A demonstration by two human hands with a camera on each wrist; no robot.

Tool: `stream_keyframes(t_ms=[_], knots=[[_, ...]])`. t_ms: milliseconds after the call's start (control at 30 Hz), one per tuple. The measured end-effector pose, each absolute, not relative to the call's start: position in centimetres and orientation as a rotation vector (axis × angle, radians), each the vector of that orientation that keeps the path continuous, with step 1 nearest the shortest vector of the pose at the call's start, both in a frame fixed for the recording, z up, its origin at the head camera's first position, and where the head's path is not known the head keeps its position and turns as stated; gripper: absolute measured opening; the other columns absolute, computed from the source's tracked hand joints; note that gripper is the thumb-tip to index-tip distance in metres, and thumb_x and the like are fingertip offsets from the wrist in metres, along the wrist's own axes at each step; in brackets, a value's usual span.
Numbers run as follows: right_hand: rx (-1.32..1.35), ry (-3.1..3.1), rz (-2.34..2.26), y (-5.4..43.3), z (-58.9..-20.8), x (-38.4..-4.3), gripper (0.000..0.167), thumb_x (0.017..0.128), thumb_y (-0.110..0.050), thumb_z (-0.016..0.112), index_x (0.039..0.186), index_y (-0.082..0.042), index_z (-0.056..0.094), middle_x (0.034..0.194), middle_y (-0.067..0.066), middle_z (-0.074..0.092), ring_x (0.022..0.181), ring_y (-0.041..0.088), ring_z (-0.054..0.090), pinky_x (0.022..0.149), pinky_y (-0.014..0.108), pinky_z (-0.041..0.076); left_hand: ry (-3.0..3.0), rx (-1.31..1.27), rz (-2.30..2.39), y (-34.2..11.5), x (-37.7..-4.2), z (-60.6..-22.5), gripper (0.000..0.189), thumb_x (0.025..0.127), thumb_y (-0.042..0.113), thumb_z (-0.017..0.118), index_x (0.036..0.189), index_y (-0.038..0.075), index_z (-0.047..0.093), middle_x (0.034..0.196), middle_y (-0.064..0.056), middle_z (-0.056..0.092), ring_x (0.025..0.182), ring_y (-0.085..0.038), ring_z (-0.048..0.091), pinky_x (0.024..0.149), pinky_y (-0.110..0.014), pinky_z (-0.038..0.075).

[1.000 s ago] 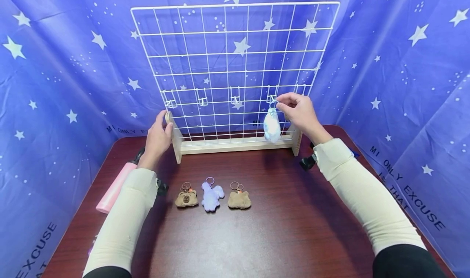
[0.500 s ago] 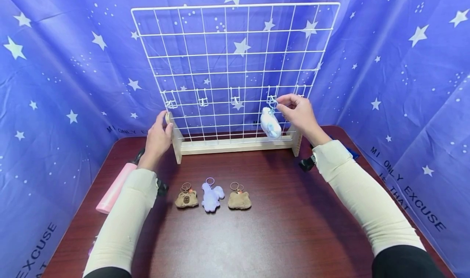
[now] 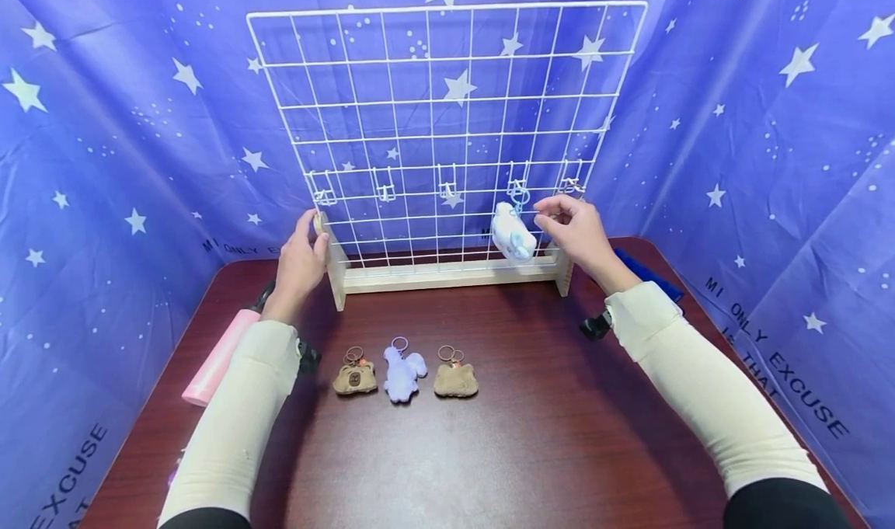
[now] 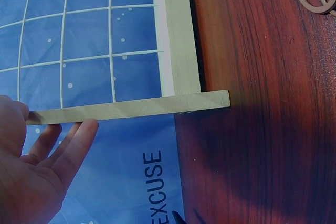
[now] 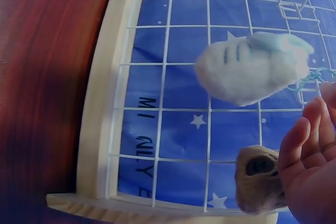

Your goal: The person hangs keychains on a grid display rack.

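Observation:
A white grid rack [image 3: 433,136] stands on a wooden base, and my left hand [image 3: 302,259] holds its left wooden side post [image 4: 121,109] between thumb and fingers. From the hook [image 3: 517,186] second from the right hangs a white and pale-blue plush keychain [image 3: 513,232], tilted, by its blue ring. My right hand [image 3: 575,230] is just right of that keychain, apart from it, with bent, relaxed fingers and nothing in them. In the right wrist view, a brown plush keychain [image 5: 257,179] hangs at the rack's right end, partly hidden by the hand.
On the table [image 3: 531,436] lie a brown plush keychain [image 3: 354,380], a purple one [image 3: 402,377] and another brown one [image 3: 456,381]. Three hooks on the left of the rack hold nothing. A pink cylinder [image 3: 220,358] lies beside the left forearm; something dark blue [image 3: 646,273] is behind the right wrist.
My right hand has let go of the white plush keychain's ring and drawn slightly down and right. The keychain has swung to a tilt on its hook. My left hand stays on the post.

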State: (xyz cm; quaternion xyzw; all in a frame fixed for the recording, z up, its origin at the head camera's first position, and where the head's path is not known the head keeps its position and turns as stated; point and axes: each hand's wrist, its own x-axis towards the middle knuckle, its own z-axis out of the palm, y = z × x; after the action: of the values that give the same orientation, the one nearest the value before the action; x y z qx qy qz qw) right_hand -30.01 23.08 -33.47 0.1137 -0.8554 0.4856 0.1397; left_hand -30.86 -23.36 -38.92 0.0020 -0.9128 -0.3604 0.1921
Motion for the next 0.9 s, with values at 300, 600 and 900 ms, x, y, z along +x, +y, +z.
stream_keyframes(t_ms=[300, 600, 900], knots=[[0.380, -2.481, 1.470, 23.5, -35.2, -28.8, 0.023, 0.093, -0.013, 0.072, 0.113, -0.001, 0.072, 0.079, -0.013, 0.064, 0.059, 0.005, 0.051, 0.052, 0.021, 0.045, -2.559, 0.000, -1.014, -23.3, -30.8, -38.8, 0.055, 0.105, 0.026, 0.049, 0.158, 0.023, 0.034, 0.139, -0.028, 0.058, 0.127, -0.047, 0.056, 0.106, -0.062, 0.042], [0.429, -2.521, 1.461, 22.8, -35.7, -26.6, 0.020, 0.093, -0.005, 0.071, 0.110, 0.006, 0.071, 0.081, -0.008, 0.063, 0.062, 0.003, 0.050, 0.054, 0.018, 0.041, -2.546, 0.000, -1.011, -23.4, -30.9, -38.9, 0.054, 0.105, 0.026, 0.049, 0.157, 0.023, 0.035, 0.137, -0.028, 0.060, 0.124, -0.047, 0.058, 0.105, -0.062, 0.043], [0.492, -2.600, 1.490, 21.2, -36.1, -24.2, 0.018, 0.094, 0.001, 0.067, 0.109, 0.011, 0.068, 0.079, 0.014, 0.066, 0.059, 0.007, 0.054, 0.052, 0.020, 0.047, -2.539, -0.009, -1.007, -23.4, -31.0, -39.0, 0.054, 0.105, 0.026, 0.049, 0.157, 0.023, 0.036, 0.132, -0.027, 0.062, 0.122, -0.047, 0.059, 0.103, -0.062, 0.044]])
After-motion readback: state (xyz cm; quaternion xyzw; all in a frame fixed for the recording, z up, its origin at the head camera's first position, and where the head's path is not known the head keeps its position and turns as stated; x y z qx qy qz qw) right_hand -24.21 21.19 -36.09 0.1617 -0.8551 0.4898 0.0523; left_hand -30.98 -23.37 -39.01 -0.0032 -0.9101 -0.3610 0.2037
